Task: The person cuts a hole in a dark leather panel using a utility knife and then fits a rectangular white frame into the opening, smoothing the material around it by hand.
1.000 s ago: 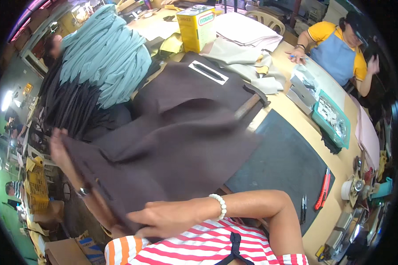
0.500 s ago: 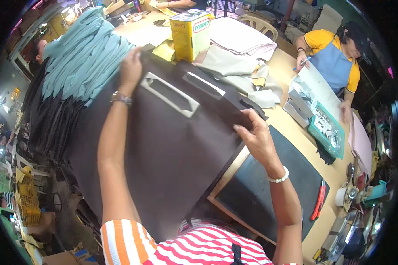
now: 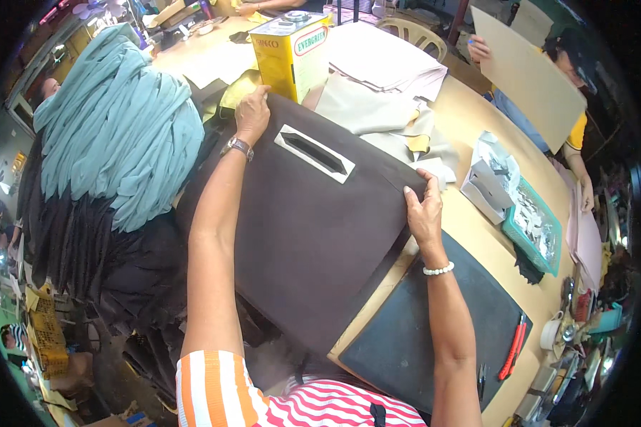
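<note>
A large dark brown panel (image 3: 313,235), apparently leather or fabric, spreads in front of me. Near its far edge is a white frame (image 3: 340,172) around a narrow dark slot. My left hand (image 3: 252,115) pinches the panel's far left corner, fingers closed, just in front of a yellow can. At the far right corner my right hand (image 3: 425,215) grips the panel's edge, its thumb on top. The lower right edge of the panel lies over part of a black cutting mat (image 3: 420,320). Whether another layer lies underneath, I cannot tell.
Left of me hangs a tall pile of teal and black pieces (image 3: 121,135). The yellow can (image 3: 292,64) stands beyond the panel, near pale scraps (image 3: 370,107). A red cutter (image 3: 513,346) lies on the mat. Right are a green basket (image 3: 533,220) and a co-worker (image 3: 523,124) holding a board.
Both hands have moved right, carrying the panel corners. Two framed slots were visible before; now one shows and the panel lies flatter. The co-worker has raised a board.
</note>
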A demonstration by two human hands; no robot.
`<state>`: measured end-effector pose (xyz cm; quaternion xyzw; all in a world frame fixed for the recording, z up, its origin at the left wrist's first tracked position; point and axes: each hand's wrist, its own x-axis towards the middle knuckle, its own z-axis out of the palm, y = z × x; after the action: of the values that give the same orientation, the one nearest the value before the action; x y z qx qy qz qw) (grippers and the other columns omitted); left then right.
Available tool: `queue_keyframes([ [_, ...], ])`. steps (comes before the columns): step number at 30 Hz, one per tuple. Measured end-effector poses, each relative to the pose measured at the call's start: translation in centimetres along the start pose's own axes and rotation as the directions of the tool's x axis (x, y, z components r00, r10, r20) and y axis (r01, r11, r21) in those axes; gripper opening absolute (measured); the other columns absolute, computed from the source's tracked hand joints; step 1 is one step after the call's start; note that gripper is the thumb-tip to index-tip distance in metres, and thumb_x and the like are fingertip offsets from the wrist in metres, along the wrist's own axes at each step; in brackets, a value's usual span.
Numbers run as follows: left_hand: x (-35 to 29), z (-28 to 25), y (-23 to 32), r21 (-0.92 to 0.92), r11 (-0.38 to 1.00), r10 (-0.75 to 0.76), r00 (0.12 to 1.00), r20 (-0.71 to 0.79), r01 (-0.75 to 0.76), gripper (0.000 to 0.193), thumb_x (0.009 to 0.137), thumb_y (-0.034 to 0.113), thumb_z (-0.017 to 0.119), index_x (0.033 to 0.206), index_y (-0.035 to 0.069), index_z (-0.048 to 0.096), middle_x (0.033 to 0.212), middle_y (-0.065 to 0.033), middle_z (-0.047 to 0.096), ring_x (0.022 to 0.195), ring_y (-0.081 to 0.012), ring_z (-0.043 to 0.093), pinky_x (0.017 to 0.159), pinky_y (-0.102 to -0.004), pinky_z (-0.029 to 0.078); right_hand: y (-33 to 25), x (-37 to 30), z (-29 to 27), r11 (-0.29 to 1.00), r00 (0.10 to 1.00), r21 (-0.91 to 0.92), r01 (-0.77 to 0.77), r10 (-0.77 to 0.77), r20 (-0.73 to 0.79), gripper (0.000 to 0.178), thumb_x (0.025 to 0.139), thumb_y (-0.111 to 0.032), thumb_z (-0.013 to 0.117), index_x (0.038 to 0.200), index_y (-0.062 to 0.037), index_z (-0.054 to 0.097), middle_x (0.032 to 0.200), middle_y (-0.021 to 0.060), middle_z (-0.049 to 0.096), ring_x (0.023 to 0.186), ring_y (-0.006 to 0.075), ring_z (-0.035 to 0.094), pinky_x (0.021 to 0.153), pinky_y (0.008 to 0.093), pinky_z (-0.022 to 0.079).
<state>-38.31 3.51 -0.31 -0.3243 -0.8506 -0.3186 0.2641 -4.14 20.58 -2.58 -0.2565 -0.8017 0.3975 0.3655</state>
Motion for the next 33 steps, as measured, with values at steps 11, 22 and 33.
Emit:
queue_keyframes([
  [11,-6.5,-0.3,8.2,-0.118,0.984,0.148,0.984,0.104,-0.135,0.054,0.088,0.042,0.056,0.128,0.007,0.051,0.136,-0.0184,0.045,0.131,-0.0374,0.034,0.106,-0.0580,0.023,0.8,-0.7,0.7,0.997,0.997,-0.065,0.042,-0.046,-0.056,0.038,0.084,-0.011,0.059,0.120,-0.0028,0.050,0.105,0.0280,0.061,0.100,0.0401,0.060,0.087,0.0434,0.045],
  [22,-10.2,0.8,11.0,0.054,0.997,0.027,0.899,0.438,-0.057,0.076,0.077,0.065,0.055,0.124,0.006,0.057,0.138,-0.0197,0.044,0.135,-0.0408,0.026,0.108,-0.0632,0.010,1.9,0.0,-3.8,0.875,0.959,-0.472,0.108,0.033,0.281,0.057,0.074,0.000,0.055,0.130,-0.0079,0.048,0.110,0.0204,0.063,0.103,0.0359,0.059,0.092,0.0432,0.046],
  [33,-9.7,2.0,11.3,0.163,0.983,-0.003,0.874,0.485,-0.087,0.079,0.077,0.070,0.050,0.129,0.011,0.055,0.137,-0.0146,0.047,0.134,-0.0378,0.028,0.107,-0.0634,0.011,1.1,2.4,-12.1,0.941,0.998,-0.337,-0.043,0.053,0.019,0.064,0.073,0.001,0.062,0.133,-0.0142,0.046,0.103,0.0139,0.068,0.091,0.0299,0.066,0.081,0.0398,0.050],
])
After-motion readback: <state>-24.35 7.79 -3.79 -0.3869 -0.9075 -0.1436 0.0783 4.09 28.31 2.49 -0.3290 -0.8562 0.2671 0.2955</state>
